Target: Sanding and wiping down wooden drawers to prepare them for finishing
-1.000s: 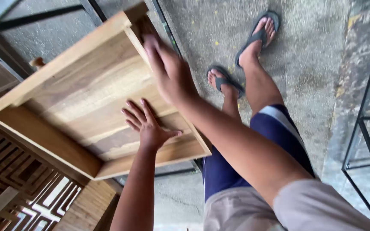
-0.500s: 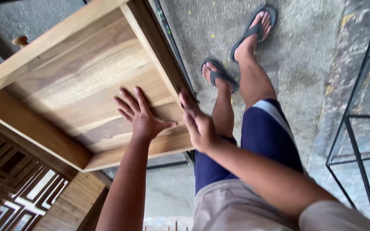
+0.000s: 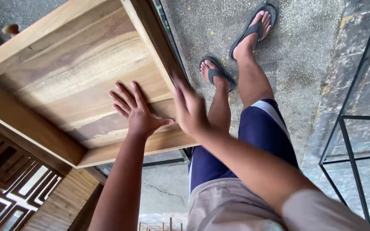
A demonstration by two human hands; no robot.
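Bare concrete floor [image 3: 305, 55] right of wooden panel [image 3: 78, 72]; left hand [image 3: 137, 112] flat, open on it; right hand [image 3: 190, 109] open against its edge.

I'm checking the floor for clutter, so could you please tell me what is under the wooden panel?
Under the wooden panel, a black metal frame shows along its edges, on concrete floor. The panel covers the rest of what lies beneath.

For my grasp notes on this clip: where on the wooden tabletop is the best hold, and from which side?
Probably the raised border rail along the wooden tabletop's right edge, approached from the walkway side. The frame stands proud of the flat panel, giving fingers a lip to wrap. The right hand is already at that edge, blurred, while the left hand lies flat on the panel, which offers no purchase.
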